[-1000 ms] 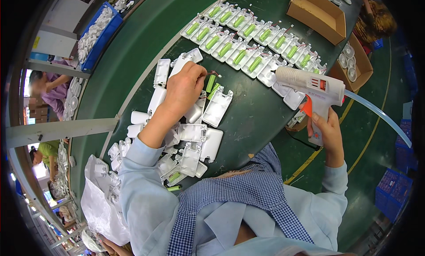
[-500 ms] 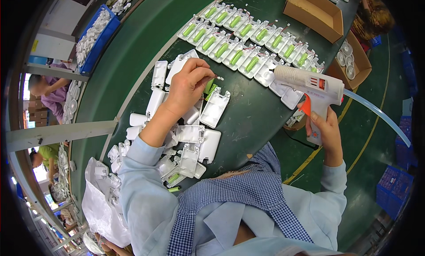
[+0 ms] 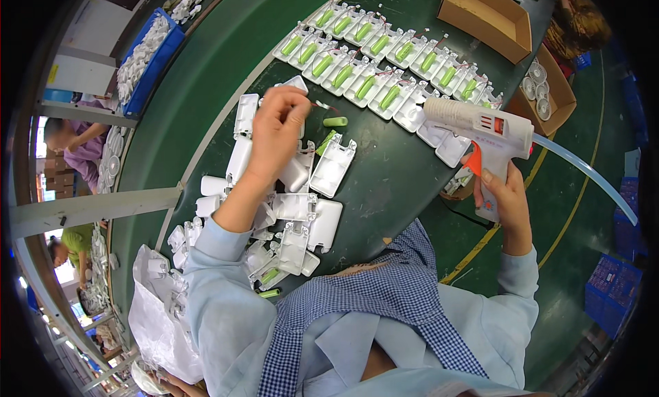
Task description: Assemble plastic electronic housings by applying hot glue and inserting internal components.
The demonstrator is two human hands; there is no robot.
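My right hand (image 3: 504, 191) grips the handle of a white hot glue gun (image 3: 480, 126) with an orange trigger; a clear glue stick (image 3: 590, 177) trails from its back. The gun's nozzle points left, over the near end of the casing rows. My left hand (image 3: 278, 129) has its fingers curled together above a pile of white plastic casings (image 3: 295, 208); whatever they pinch, if anything, is hidden. Just right of its fingers, a green battery cell (image 3: 335, 121) with thin wires and a small white connector lies beside an open white casing (image 3: 333, 165).
Two rows of white casings with green cells (image 3: 366, 88) run across the green table (image 3: 384, 184). Cardboard boxes (image 3: 487, 23) stand at the far right. A white plastic bag (image 3: 161, 314) of parts is at the left. Co-workers (image 3: 75, 139) sit beyond a metal frame (image 3: 96, 210).
My left hand has drawn back to the left and slightly up. The green cell, partly hidden by my fingers before, now lies in plain sight on the table. My right hand stays almost still.
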